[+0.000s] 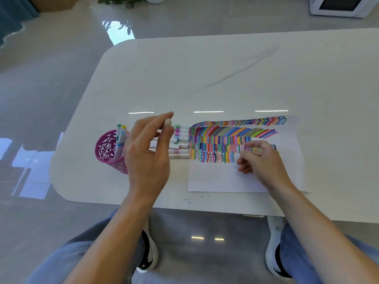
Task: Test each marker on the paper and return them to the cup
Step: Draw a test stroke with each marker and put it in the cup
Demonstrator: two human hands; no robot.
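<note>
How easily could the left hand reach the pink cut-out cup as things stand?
Probably yes, easily: the left hand, pinching a pale-capped marker, is right beside the pink cut-out cup with nothing between them; the cup's mouth looks open beside the few markers standing in it.

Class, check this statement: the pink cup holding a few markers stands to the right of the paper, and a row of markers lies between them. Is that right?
Not quite. The head view shows the pink cup standing to the left of the paper, not the right. The rest holds: it holds a few markers, and a row of markers lies between them.
</note>
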